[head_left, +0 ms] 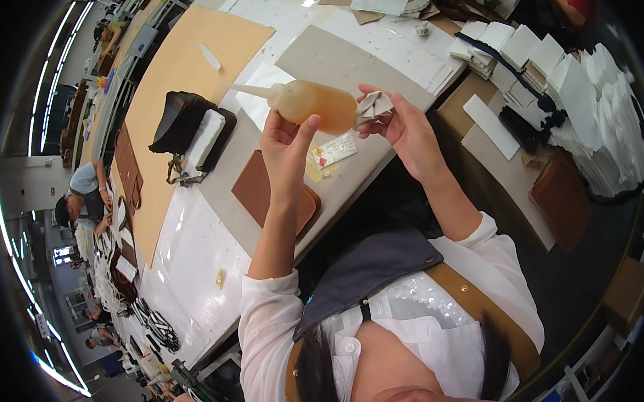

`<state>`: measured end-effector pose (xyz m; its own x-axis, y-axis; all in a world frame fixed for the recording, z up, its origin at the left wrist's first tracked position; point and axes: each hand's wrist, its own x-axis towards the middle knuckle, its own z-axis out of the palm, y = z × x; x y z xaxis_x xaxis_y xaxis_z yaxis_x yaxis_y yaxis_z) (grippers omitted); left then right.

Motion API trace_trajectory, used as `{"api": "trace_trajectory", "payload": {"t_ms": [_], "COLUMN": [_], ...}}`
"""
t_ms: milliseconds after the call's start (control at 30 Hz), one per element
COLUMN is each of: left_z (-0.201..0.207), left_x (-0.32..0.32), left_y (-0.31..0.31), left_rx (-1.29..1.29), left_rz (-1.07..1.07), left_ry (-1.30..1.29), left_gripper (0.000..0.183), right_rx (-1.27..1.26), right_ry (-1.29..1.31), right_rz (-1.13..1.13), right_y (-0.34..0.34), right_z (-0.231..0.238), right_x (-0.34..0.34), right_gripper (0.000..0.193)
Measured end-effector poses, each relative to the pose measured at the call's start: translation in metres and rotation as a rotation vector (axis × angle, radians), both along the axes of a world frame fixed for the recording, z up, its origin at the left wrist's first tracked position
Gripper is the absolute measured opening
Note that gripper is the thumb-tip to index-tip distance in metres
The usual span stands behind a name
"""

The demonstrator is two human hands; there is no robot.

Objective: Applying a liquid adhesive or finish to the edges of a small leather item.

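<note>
My left hand [286, 142] grips a translucent squeeze bottle [311, 102] of amber liquid, held sideways with its long nozzle pointing left. My right hand [401, 124] pinches a small folded piece of pale material [372, 107] against the bottle's base end. Both hands are raised above the edge of the grey work table [352, 62]. A brown leather piece [254, 189] lies on the table just below my left forearm, and a small printed slip [336, 149] lies beside it.
A black and white bag part [192, 127] sits on the table to the left, by a large tan sheet [183, 71]. Stacks of white cut pieces [588, 106] fill the right side. Other people [84, 191] work at the far left.
</note>
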<state>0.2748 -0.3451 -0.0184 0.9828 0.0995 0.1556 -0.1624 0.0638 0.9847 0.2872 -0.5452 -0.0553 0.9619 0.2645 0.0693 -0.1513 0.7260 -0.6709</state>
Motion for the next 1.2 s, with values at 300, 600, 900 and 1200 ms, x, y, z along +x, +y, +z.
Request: {"api": "trace_trajectory", "payload": {"t_ms": [300, 600, 900, 1200], "left_z": [0.000, 0.004, 0.005, 0.005], "left_x": [-0.007, -0.008, -0.006, -0.005], "left_y": [-0.007, -0.011, -0.010, -0.006], "left_rx": [0.098, 0.067, 0.032, 0.069], "left_rz": [-0.024, -0.017, -0.080, -0.105], "left_ry": [-0.032, -0.025, 0.015, 0.029], "left_gripper": [0.053, 0.053, 0.047, 0.050], "right_rx": [-0.640, -0.291, -0.429, -0.402], "right_ry": [-0.340, -0.074, -0.176, -0.142], "right_rz": [-0.191, 0.062, 0.020, 0.031], "right_y": [0.012, 0.017, 0.014, 0.011], "right_z": [-0.008, -0.002, -0.002, -0.005], "right_x": [-0.002, -0.002, -0.004, -0.009], "right_gripper": [0.045, 0.058, 0.047, 0.047]}}
